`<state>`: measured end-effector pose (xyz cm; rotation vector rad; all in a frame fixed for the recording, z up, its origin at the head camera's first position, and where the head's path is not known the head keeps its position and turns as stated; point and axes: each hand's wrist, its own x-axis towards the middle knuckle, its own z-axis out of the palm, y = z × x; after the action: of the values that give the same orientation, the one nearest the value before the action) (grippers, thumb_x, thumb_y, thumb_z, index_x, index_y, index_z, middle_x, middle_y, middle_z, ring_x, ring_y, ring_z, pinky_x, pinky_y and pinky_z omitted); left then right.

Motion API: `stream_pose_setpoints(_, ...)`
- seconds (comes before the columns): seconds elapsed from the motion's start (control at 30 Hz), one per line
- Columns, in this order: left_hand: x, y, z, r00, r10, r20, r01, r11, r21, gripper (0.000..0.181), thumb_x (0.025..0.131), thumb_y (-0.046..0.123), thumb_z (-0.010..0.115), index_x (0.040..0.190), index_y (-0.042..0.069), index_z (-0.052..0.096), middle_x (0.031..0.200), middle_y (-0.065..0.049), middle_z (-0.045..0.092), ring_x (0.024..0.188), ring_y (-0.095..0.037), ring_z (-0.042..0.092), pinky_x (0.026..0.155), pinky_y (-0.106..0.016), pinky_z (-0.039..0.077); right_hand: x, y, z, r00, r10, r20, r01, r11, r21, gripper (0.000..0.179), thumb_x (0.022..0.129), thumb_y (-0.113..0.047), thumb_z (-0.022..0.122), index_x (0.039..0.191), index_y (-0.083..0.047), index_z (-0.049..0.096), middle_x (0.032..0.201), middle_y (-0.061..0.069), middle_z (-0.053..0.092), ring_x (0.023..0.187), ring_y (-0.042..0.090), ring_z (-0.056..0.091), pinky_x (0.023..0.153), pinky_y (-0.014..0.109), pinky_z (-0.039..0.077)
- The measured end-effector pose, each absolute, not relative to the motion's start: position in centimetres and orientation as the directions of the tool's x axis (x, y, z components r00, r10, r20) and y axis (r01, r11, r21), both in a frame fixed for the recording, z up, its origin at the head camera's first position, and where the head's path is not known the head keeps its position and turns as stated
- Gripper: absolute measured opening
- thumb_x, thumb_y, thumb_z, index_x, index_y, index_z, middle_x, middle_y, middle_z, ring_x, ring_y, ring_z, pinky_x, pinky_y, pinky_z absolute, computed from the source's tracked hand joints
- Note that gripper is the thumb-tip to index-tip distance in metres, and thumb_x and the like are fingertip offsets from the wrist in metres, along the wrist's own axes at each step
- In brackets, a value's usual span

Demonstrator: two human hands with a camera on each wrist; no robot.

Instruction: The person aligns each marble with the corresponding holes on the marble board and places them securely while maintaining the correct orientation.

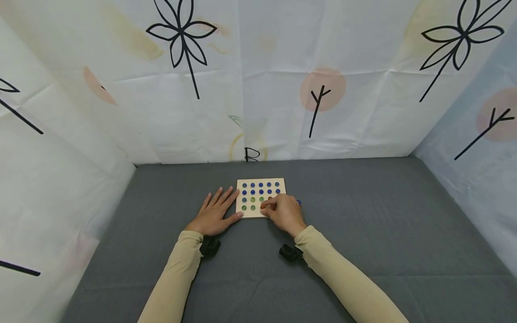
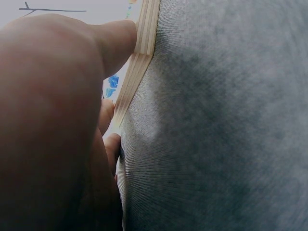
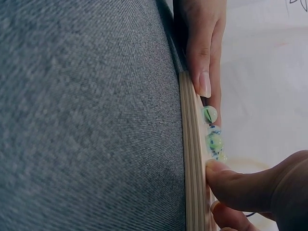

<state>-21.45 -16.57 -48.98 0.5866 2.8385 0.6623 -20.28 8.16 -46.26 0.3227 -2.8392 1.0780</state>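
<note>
A pale wooden board (image 1: 240, 214) with rows of marbles lies on the grey cloth. Two rows at the back hold blue marbles (image 1: 260, 185); green marbles (image 1: 252, 207) sit nearer the front left. With fingers spread and straight, my left hand (image 1: 215, 213) lies flat at the board's left side, thumb and fingertips on its edge. My right hand (image 1: 286, 213) pinches a reddish-orange marble (image 1: 262, 207) between thumb and fingers, low over the front row. That hand hides the board's front right part. In the right wrist view, a green marble (image 3: 210, 114) stands up from the board near the left thumb.
A small blue thing (image 1: 299, 202) shows just right of my right hand. Grey cloth (image 1: 363, 215) covers the table around the board. White printed sheets (image 1: 274, 116) rise at the back and both sides. A dark wrist camera (image 1: 291, 252) sits at each sleeve cuff.
</note>
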Motion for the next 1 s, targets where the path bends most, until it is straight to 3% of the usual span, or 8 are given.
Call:
stream_pose_setpoints(0.2, -21.45, -16.61, -49.0, -0.907, 0.414, -0.076, 0.337, 0.823, 0.457, 0.077, 0.103, 0.058, 0.048, 0.165, 0.022, 0.019, 0.17, -0.005, 0.013, 0.156, -0.031, 0.001, 0.124, -0.051, -0.009, -20.42, 7.96, -46.28, -0.973, -0.17, 0.155, -0.23, 0.729, -0.644, 0.015, 0.084, -0.021, 0.086, 0.098, -0.017, 0.084, 0.067, -0.006, 0.066, 0.058, 0.01, 0.055, 0.052, 0.03, 0.041)
stream_pose_setpoints(1.0, -21.47, -16.57, -48.96, -0.906, 0.415, -0.086, 0.334, 0.825, 0.456, 0.077, 0.104, 0.058, 0.047, 0.165, 0.022, 0.018, 0.17, -0.005, 0.013, 0.156, -0.03, 0.0, 0.124, -0.051, -0.008, -20.52, 7.93, -46.39, -0.973, -0.171, 0.157, -0.232, 0.73, -0.642, 0.015, 0.085, -0.019, 0.086, 0.099, -0.016, 0.084, 0.069, -0.005, 0.068, 0.06, 0.01, 0.057, 0.052, 0.029, 0.043)
